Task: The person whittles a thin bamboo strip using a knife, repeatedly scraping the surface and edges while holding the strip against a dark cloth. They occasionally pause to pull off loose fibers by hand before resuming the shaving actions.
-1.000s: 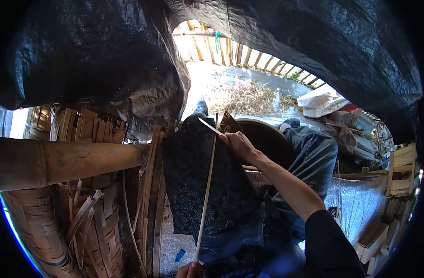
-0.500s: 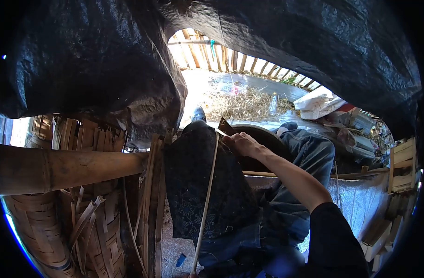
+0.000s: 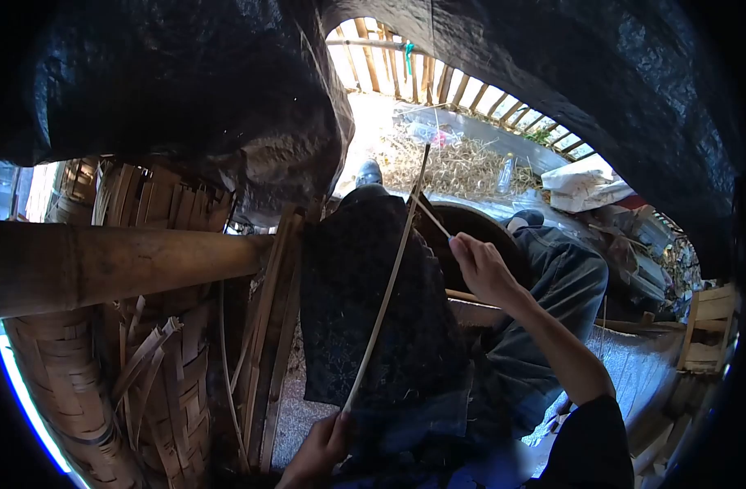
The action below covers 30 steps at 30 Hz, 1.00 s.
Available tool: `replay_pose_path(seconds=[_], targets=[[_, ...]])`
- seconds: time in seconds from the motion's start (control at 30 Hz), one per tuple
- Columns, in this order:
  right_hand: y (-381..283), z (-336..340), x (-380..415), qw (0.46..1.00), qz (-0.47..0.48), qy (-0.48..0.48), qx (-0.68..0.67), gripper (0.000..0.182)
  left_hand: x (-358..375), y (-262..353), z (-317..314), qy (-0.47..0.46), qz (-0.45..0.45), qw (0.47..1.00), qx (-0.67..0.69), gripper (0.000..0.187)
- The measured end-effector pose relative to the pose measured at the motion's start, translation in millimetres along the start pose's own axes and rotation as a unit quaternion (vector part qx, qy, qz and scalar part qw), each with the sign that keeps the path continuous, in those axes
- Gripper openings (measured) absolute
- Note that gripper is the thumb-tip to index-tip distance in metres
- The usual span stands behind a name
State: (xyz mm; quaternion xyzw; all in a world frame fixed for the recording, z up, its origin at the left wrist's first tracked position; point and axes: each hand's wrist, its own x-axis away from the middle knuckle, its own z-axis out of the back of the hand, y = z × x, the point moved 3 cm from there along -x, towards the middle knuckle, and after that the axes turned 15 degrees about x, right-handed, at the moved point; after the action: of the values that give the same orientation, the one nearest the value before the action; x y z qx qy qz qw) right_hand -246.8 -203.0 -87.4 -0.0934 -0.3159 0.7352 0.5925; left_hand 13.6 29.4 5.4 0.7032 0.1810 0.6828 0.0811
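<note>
The left hand (image 3: 320, 448) pinches a thin strip (image 3: 389, 301) at its near end, seemingly to steady it slantwise over dark cloth (image 3: 340, 310), while the right hand (image 3: 487, 270), grip closed, holds a slim blade (image 3: 435, 220) by a round container (image 3: 480, 214) with shadowed, unreadable contents.

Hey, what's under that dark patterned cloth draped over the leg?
Blue denim shows past the near edge of the dark patterned cloth. The cloth hides whatever lies beneath its middle, so I can't tell what's there.

Head-worn, facing down (and forward)
</note>
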Motion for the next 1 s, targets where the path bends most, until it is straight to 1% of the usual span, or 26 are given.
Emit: replay_pose_path(seconds=[0.03,0.1,0.13,0.17,0.2,0.23,0.3,0.33,0.37,0.4,0.43,0.5,0.53,0.57,0.6,0.63,0.67,0.7,0.77,0.8,0.83,0.9,0.97,1.0], targets=[[-13.9,2.7,8.9,1.000,0.003,-0.006,-0.003,0.040,-9.7,10.1,-8.4,0.025,-0.009,1.000,0.003,0.038],[-39.5,0.9,29.4,0.995,0.094,0.001,-0.013,0.035,-25.9,33.7,-18.6,0.015,-0.057,0.996,-0.067,0.031],[-44.6,-4.7,35.5,0.995,0.095,-0.003,-0.012,0.035,-35.1,37.0,-21.1,0.016,-0.055,0.996,-0.063,0.031],[-51.0,-8.5,40.9,0.992,0.128,0.009,0.001,0.034,-44.0,44.2,-22.5,0.039,-0.138,0.980,-0.136,0.030],[-56.4,-10.9,44.9,0.987,0.161,0.022,0.014,0.033,-48.1,51.6,-25.3,0.061,-0.220,0.951,-0.208,0.029],[-57.8,-13.9,46.9,0.987,0.161,0.021,0.014,0.033,-50.9,54.7,-30.5,0.060,-0.220,0.951,-0.207,0.029],[-60.0,-22.8,49.5,0.983,0.174,-0.026,0.047,0.033,-51.9,60.7,-42.1,0.132,-0.270,0.905,-0.301,0.030],[-64.4,-17.0,49.4,0.988,0.112,-0.093,0.059,0.029,-52.9,59.6,-47.0,0.131,-0.269,0.905,-0.302,0.030],[-63.8,-17.0,49.3,0.988,0.111,-0.094,0.059,0.029,-53.2,58.4,-50.8,0.153,-0.267,0.895,-0.322,0.030],[-63.6,-16.7,50.1,0.987,0.127,-0.073,0.066,0.032,-52.3,57.4,-52.7,0.175,-0.263,0.885,-0.341,0.031],[-63.3,-16.1,51.5,0.985,0.144,-0.052,0.073,0.035,-50.8,58.4,-51.8,0.174,-0.261,0.886,-0.341,0.031],[-62.9,-18.9,55.7,0.987,0.144,-0.056,0.055,0.036,-46.9,60.3,-42.2,0.120,-0.251,0.929,-0.245,0.036],[-63.6,-19.5,56.9,0.987,0.144,-0.056,0.034,0.036,-59.3,42.2,-28.6,0.032,-0.208,0.977,-0.030,0.039],[-65.1,-19.2,57.5,0.986,0.151,-0.061,0.033,0.036,-56.7,44.5,-22.9,0.038,-0.208,0.977,-0.025,0.039],[-66.7,-19.6,57.8,0.987,0.138,-0.075,0.018,0.036,-56.3,43.4,-19.1,0.012,-0.101,0.988,0.118,0.040],[-68.7,-20.6,58.2,0.988,0.124,-0.090,0.002,0.036,-53.6,39.9,-17.3,-0.014,0.007,0.966,0.259,0.040],[-71.4,-20.9,58.6,0.987,0.130,-0.093,-0.001,0.036,-53.5,38.7,-16.6,-0.071,0.011,0.953,0.296,0.035],[-73.3,-20.4,59.7,0.986,0.136,-0.092,-0.015,0.036,-49.2,40.4,-18.4,-0.067,0.009,0.953,0.296,0.035],[-73.5,-19.3,64.5,0.987,0.134,-0.087,-0.029,0.036,-40.8,43.4,-29.5,-0.082,0.067,0.931,0.350,0.032],[-74.2,-18.8,68.2,0.986,0.144,-0.081,-0.036,0.036,-41.2,41.4,-33.3,-0.084,0.071,0.932,0.344,0.032],[-74.0,-18.5,71.5,0.984,0.155,-0.074,-0.042,0.036,-42.0,39.4,-36.5,-0.085,0.064,0.938,0.329,0.030],[-68.4,-20.5,74.4,0.986,0.136,-0.084,-0.037,0.038,-44.6,35.1,-40.6,-0.086,0.063,0.945,0.308,0.027],[-63.7,-24.0,75.7,0.987,0.133,-0.090,-0.016,0.040,-50.3,31.5,-39.8,-0.069,0.026,0.945,0.318,0.022],[-61.5,-25.9,76.7,0.987,0.130,-0.092,-0.017,0.040,-52.6,29.4,-41.3,-0.068,0.030,0.946,0.317,0.022]])
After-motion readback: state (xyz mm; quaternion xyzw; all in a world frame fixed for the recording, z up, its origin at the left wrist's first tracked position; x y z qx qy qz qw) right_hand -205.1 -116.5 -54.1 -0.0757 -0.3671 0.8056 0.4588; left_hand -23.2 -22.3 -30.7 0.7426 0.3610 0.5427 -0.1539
